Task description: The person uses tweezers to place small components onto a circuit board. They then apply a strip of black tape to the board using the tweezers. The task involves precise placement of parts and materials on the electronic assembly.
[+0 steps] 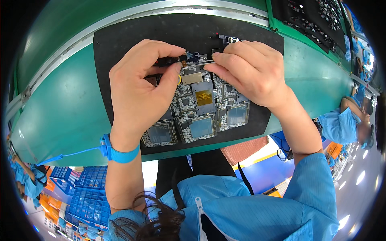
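Both hands meet over the top edge of a circuit board panel (pixel 201 108) lying on a black mat (pixel 120 48). The left hand (pixel 138 90) pinches a small dark component (pixel 167 61) between thumb and forefinger. The right hand (pixel 249 72) is closed on slim metal tweezers (pixel 201 62), whose long axis runs sideways, tips pointing toward the left pinch, nearly touching it. The board extends just below both grips.
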A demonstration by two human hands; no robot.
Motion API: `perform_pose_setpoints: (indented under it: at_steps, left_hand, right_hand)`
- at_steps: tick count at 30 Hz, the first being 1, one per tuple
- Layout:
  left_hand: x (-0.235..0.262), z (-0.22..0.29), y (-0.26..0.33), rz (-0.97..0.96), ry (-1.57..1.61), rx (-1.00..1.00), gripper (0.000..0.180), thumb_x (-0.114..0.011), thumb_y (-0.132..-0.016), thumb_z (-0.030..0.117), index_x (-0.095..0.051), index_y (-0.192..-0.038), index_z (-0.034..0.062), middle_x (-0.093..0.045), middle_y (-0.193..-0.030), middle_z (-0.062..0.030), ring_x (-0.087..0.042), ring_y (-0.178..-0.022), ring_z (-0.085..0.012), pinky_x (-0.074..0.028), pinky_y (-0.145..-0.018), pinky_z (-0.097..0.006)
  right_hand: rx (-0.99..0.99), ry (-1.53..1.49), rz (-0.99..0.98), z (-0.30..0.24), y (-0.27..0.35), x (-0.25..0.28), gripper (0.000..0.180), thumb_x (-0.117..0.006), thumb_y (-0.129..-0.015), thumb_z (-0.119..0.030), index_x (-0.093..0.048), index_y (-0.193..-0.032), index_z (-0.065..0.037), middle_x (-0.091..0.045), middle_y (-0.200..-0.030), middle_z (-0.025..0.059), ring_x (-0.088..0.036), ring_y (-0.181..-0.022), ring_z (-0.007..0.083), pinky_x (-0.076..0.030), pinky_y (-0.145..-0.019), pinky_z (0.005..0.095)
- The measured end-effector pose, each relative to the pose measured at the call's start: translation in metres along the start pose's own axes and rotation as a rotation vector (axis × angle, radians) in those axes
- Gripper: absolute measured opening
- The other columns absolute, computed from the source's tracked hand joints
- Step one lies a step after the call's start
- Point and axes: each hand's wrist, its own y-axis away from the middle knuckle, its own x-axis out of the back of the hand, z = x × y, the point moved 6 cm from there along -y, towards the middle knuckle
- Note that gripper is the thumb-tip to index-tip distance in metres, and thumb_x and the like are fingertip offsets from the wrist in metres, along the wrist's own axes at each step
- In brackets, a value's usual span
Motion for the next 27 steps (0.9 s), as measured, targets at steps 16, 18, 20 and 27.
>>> perform_pose_setpoints:
  at_steps: [16,18,20,27]
  left_hand:
    - [0.000,0.000,0.000,0.018,0.000,-0.004,0.018,-0.065,-0.086,-0.011,-0.067,-0.102,-0.0039,-0.065,-0.105,-0.0049,-0.066,-0.091,-0.0112,-0.057,-0.077,-0.023]
    - [-0.001,0.000,0.000,0.016,0.005,0.003,0.018,-0.065,-0.086,-0.011,-0.068,-0.102,-0.0038,-0.065,-0.105,-0.0048,-0.066,-0.091,-0.0112,-0.057,-0.077,-0.023]
    - [0.000,0.001,0.000,0.018,0.006,0.003,0.018,-0.065,-0.086,-0.011,-0.068,-0.102,-0.0039,-0.065,-0.105,-0.0048,-0.066,-0.092,-0.0113,-0.057,-0.076,-0.023]
    - [0.000,-0.002,-0.001,0.078,0.034,-0.014,0.018,-0.066,-0.081,-0.009,-0.070,-0.097,0.0003,-0.067,-0.095,-0.0046,-0.067,-0.083,-0.0127,-0.057,-0.071,-0.024]
  right_hand:
    - [-0.023,0.043,0.030,0.000,0.010,0.006,0.022,-0.079,-0.074,-0.023,-0.063,-0.082,-0.011,-0.059,-0.078,0.0003,-0.060,-0.062,0.0167,-0.047,-0.053,0.0291]
    - [-0.022,0.047,0.046,-0.004,0.011,0.003,0.022,-0.079,-0.074,-0.023,-0.063,-0.081,-0.011,-0.059,-0.077,0.0002,-0.060,-0.062,0.0165,-0.047,-0.053,0.0287]
    - [-0.024,0.057,0.070,-0.009,0.010,0.000,0.022,-0.079,-0.073,-0.023,-0.062,-0.081,-0.011,-0.058,-0.077,0.0000,-0.060,-0.062,0.0161,-0.046,-0.052,0.0283]
    - [0.032,0.090,0.060,-0.014,0.009,-0.003,0.022,-0.079,-0.074,-0.022,-0.063,-0.081,-0.009,-0.061,-0.081,0.0007,-0.060,-0.063,0.0142,-0.043,-0.052,0.0268]
